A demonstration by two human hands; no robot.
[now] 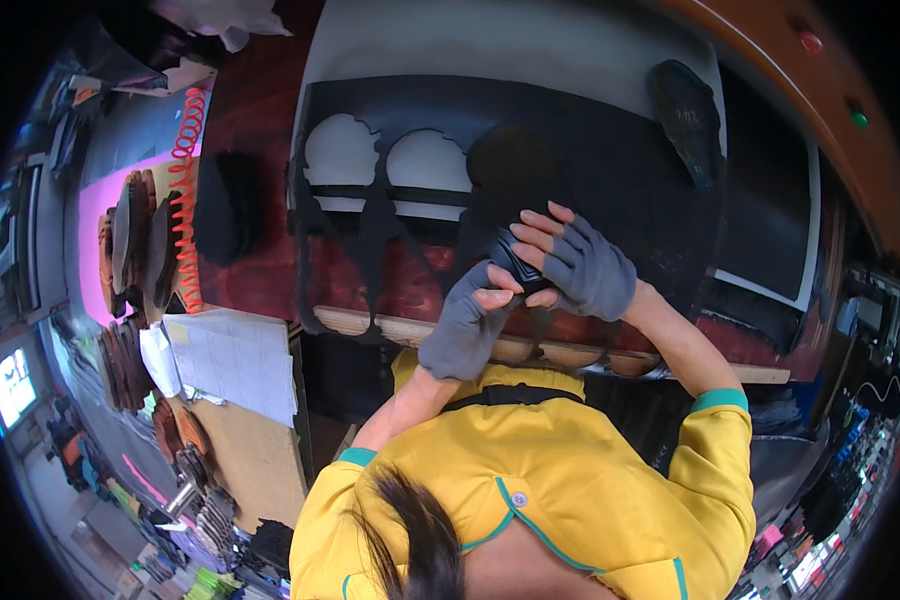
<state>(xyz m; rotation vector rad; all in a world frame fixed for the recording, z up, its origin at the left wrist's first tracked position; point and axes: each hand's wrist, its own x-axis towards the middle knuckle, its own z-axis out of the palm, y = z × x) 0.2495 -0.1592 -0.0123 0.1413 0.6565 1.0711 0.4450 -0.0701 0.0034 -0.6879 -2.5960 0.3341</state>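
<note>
In front of my body, both hands hold a small black piece with pale angular lines (519, 266); its kind is hard to make out. My left hand (470, 318), in a grey fingerless glove, pinches its lower edge between thumb and finger. Gloved the same way, my right hand (582, 262) closes over the piece from the other side, its fingers bent across the top. Just beyond the hands lies a black sheet (610, 165) with rounded cut-outs along its left part. Thin black strips of it hang over the table's near edge.
A dark sole-shaped piece (687, 115) rests on the sheet at far right. Black cut pieces (226, 208) are stacked left, beside a red coiled hose (183, 150). Papers (238, 362) and brown sole-shaped pieces (130, 240) lie further left. An orange beam (770, 55) carries red and green buttons.
</note>
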